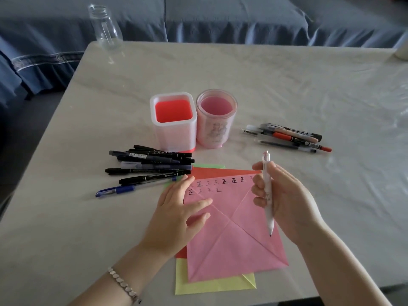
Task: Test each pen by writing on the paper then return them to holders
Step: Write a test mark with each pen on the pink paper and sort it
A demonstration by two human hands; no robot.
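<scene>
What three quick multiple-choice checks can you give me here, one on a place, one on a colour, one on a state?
1. Where does the pile of black pens lie?
A) on the table, near the square holder
B) inside the round holder
C) on the sofa

2. What colour is the top sheet, the one with the writing?
A) green
B) pink
C) white

3. What is the right hand doing?
A) lying flat and empty
B) reaching into a holder
C) gripping a white pen, tip down

Answers:
1 A, the pile lies on the table just in front and left of that holder.
2 B, the written sheet on top of the stack is pink.
3 C, its fingers curl round the pen above the sheet.
</scene>
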